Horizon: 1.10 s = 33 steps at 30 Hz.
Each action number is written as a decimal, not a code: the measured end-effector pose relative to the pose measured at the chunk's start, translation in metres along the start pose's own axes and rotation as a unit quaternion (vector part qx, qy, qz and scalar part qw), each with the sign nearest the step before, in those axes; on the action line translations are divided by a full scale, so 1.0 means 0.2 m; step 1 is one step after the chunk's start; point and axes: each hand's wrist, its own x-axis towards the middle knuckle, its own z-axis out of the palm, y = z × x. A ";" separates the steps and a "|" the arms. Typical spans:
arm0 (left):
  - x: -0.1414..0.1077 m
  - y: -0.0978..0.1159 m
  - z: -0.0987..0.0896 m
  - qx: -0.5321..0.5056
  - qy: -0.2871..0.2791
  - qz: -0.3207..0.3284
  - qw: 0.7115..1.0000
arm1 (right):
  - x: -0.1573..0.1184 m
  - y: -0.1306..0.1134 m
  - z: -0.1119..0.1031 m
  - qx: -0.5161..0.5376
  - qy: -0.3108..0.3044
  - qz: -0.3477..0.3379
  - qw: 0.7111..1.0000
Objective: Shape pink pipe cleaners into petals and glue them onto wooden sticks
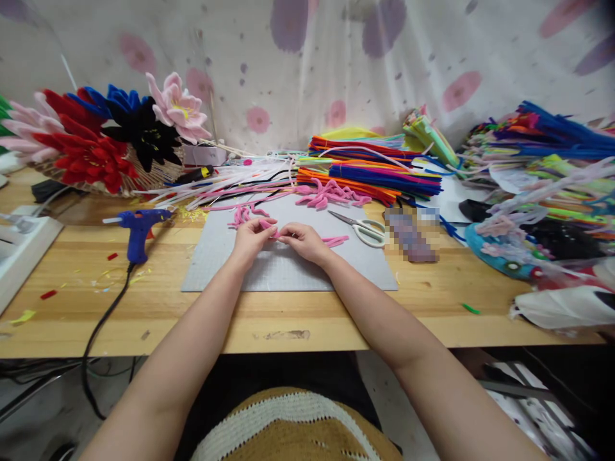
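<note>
Pink pipe cleaners (267, 225) are pinched between the fingertips of my left hand (250, 242) and my right hand (305, 242), which nearly meet above a grey cutting mat (283, 272). A pink end (336, 241) sticks out past my right hand toward the right. Just behind my left hand lie curled pink pipe cleaner pieces (243, 214). A larger heap of bent pink pieces (331, 194) rests at the mat's back edge. Scissors with pale handles (369, 233) lie on the mat to the right of my right hand.
A blue glue gun (138, 232) stands at the left, its cord hanging over the table edge. Fuzzy flowers (96, 153) fill the back left. Bundles of coloured pipe cleaners (365, 176) lie behind the mat, with more (567, 141) at right. A power strip (29, 256) sits far left.
</note>
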 end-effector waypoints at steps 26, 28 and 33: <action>0.01 0.00 0.01 -0.130 -0.031 -0.101 0.986 | -0.02 -0.04 0.05 -0.201 0.115 -0.128 0.964; 0.01 -0.01 0.01 -0.143 -0.040 -0.099 0.984 | -0.03 -0.04 0.05 -0.232 0.121 -0.144 0.954; 0.01 -0.01 0.01 -0.142 -0.030 -0.112 0.983 | -0.03 -0.03 0.05 -0.291 0.103 -0.175 0.935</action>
